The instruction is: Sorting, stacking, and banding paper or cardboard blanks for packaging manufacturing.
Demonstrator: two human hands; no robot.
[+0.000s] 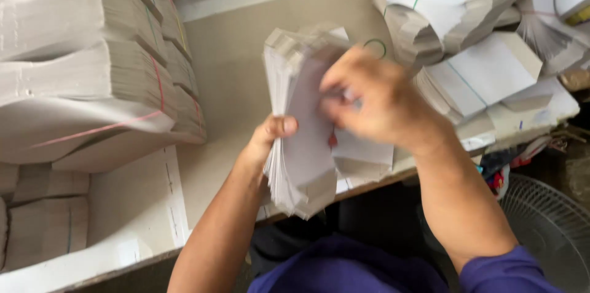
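Item: thick stack of white paper sheets, held upright on edge above the near edge of the tabletop, slightly fanned at its top. Left hand: closed around the lower left side of the stack, thumb pressed against the front sheet, fingers hidden behind. Right hand: blurred with motion, fingers curled over the right edge and face of the stack, apparently pinching or riffling the sheets; exact grip cannot be told. Surroundings: banded bundles of grey-white paper, tied with red and green elastic, piled along the left edge of the tabletop; further banded bundles, white-faced, heaped at the far right corner; a loose green rubber band lying flat on the tabletop just behind the held stack; a wire fan guard below the right edge, off the tabletop. Handling note, as judgement: the stack looks heavy and loosely aligned, so the left hand should keep a firm clamp low on the stack while the right squares the edges with light taps; a slack thumb would likely let the front sheets slide out and spill over the near edge
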